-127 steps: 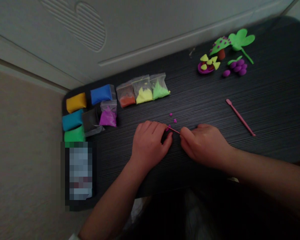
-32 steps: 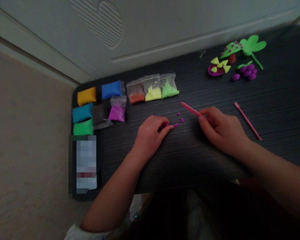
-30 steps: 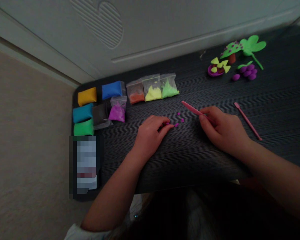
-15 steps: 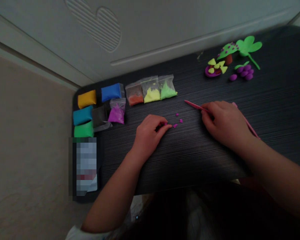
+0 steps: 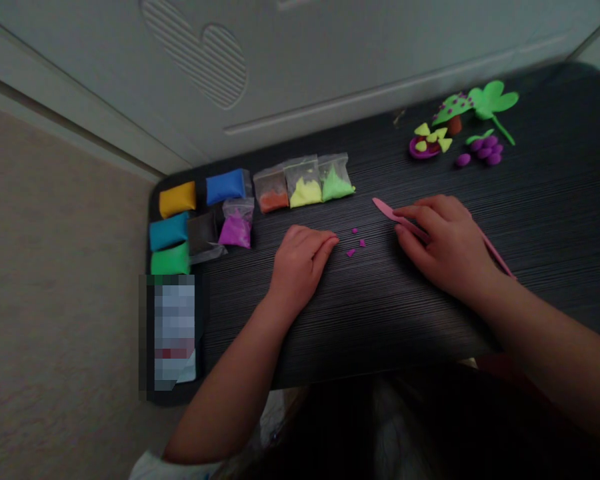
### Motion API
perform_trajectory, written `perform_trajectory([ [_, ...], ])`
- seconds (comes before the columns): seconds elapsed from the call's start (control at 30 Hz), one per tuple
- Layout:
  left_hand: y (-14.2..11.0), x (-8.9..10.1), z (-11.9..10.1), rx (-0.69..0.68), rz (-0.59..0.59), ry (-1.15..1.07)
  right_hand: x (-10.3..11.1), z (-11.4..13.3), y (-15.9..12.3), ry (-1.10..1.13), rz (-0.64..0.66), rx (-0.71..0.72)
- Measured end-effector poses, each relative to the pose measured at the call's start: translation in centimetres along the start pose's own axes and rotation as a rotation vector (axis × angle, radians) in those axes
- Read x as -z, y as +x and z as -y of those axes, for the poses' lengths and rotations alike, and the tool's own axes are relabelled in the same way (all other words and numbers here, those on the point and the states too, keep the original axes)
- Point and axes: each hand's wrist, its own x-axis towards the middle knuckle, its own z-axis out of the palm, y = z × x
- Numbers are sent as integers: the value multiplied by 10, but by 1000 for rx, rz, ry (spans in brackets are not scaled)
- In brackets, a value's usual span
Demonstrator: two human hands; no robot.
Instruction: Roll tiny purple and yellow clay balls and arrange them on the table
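My left hand (image 5: 300, 261) rests on the dark table (image 5: 360, 320) with its fingers stretched out flat and nothing visible in them. Just right of its fingertips lie three small purple clay bits (image 5: 356, 244). My right hand (image 5: 447, 245) is closed on a pink modelling tool (image 5: 386, 209), whose flat blade points left, low over the table. A second pink tool (image 5: 497, 256) lies on the table and runs out from under that hand to the right.
Clay packs sit at the back left: orange, blue, teal, green, black, a purple bag (image 5: 235, 230), then red, yellow and light-green bags (image 5: 307, 187). Finished clay figures (image 5: 460, 130) stand at the far right. A blurred box (image 5: 174, 333) lies at the front left.
My right hand carried the pink tool away from the purple bits to the right and lowered it. My left fingers let go of the small purple bit and flattened out.
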Motion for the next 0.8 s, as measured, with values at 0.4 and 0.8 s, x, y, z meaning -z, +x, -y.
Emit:
perform_trajectory([
  [0.4, -1, -3, 3, -20, 8, -31, 4, 26, 23, -113, 359, 227],
  [0.8, -1, -8, 6, -57, 32, 2, -7, 19, 15, 138, 235, 220],
])
